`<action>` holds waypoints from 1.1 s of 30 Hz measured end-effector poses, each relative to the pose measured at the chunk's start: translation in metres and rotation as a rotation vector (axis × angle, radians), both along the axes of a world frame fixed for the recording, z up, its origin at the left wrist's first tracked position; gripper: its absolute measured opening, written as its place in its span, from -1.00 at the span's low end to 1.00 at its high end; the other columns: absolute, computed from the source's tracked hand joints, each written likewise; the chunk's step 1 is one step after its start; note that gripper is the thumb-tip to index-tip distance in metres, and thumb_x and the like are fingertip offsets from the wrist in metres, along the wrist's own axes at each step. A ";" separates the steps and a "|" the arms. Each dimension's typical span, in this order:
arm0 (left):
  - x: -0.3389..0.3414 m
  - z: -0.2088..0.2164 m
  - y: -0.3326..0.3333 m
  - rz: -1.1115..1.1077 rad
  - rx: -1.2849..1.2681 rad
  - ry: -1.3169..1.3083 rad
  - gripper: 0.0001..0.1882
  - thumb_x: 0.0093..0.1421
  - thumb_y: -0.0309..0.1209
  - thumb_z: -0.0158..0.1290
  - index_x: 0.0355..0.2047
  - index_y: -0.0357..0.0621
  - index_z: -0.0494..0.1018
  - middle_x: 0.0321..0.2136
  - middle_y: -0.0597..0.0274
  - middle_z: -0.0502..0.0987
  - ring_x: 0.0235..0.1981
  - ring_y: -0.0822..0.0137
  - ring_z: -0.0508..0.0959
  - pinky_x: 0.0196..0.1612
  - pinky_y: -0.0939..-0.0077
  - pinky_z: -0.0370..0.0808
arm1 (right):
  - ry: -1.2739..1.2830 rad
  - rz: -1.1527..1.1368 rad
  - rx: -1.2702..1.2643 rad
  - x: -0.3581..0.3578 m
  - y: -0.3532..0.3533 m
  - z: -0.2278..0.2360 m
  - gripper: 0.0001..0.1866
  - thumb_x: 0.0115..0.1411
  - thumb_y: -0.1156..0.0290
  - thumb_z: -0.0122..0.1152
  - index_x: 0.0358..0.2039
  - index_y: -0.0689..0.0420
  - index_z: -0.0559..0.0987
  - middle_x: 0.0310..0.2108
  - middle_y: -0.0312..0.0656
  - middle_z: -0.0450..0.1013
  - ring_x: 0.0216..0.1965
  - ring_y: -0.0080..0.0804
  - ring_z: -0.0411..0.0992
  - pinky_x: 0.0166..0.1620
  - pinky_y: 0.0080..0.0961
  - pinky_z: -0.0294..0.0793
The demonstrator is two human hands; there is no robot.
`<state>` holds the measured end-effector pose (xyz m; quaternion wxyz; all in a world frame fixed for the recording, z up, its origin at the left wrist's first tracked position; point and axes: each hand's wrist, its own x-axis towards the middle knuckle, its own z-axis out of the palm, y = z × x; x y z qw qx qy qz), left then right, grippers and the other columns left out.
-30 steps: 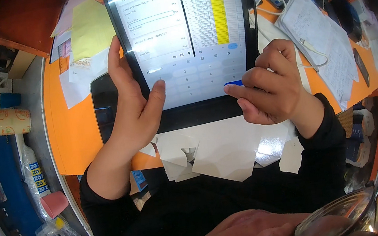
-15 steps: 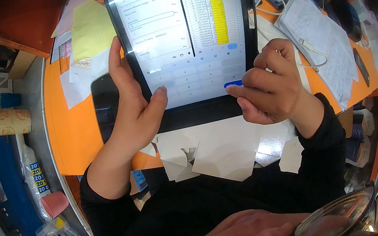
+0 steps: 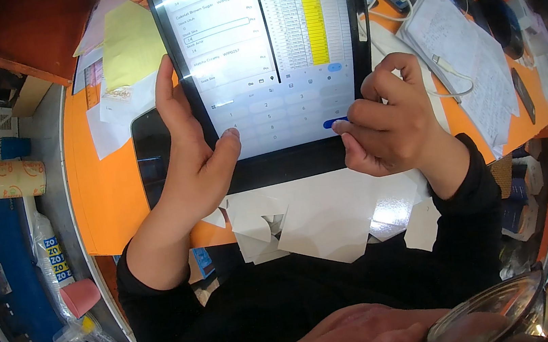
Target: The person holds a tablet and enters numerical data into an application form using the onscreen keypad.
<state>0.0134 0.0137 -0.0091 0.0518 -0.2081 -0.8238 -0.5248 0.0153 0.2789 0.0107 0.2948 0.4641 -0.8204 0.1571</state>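
A black-framed tablet is tilted up in front of me. Its lit screen shows a form at left, a spreadsheet with a yellow column at right and a number keypad below. My left hand is closed on the tablet's left side, thumb over the keypad's edge and fingers along the frame. Beside the lower right corner is my right hand, empty, its index fingertip at a blue key. The thumb is apart from that finger, and the other fingers are bent.
Loose white sheets lie below the tablet on an orange table. Handwritten papers and a white cable are at right. At left are yellow paper, a dark flat device and, beyond the table, a pink cup.
The entry in the outlined box on the form has changed. My right index fingertip has shifted slightly up and right by the blue key. My left hand keeps its hold on the tablet.
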 end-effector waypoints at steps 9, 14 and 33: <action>-0.001 -0.001 -0.001 -0.011 -0.016 0.020 -0.04 0.09 -0.68 -0.13 0.35 0.08 -0.46 0.25 -0.20 0.02 0.33 0.00 0.06 0.33 0.02 0.01 | 0.047 0.013 -0.057 0.000 0.001 -0.001 -0.91 -0.24 0.35 0.28 -0.74 0.07 0.61 -0.64 -0.38 0.38 -0.45 -0.45 0.31 -0.14 -0.22 0.22; -0.003 -0.005 -0.004 0.028 -0.100 0.061 -0.14 0.26 -0.57 -0.09 0.34 0.06 -0.42 0.23 -0.16 0.08 0.30 0.06 0.14 0.29 0.10 0.13 | 0.052 0.024 -0.061 0.000 0.001 0.000 -0.91 -0.24 0.35 0.27 -0.73 0.07 0.62 -0.64 -0.38 0.37 -0.45 -0.45 0.32 -0.14 -0.22 0.22; 0.000 0.004 0.008 -0.020 0.006 0.008 -0.04 0.17 -0.63 -0.02 0.29 -0.06 -0.52 0.16 -0.33 0.01 0.26 -0.03 0.19 0.19 0.10 0.32 | 0.044 0.029 -0.048 0.004 -0.002 0.000 -0.90 -0.25 0.34 0.28 -0.73 0.07 0.60 -0.64 -0.38 0.36 -0.43 -0.42 0.31 -0.15 -0.21 0.23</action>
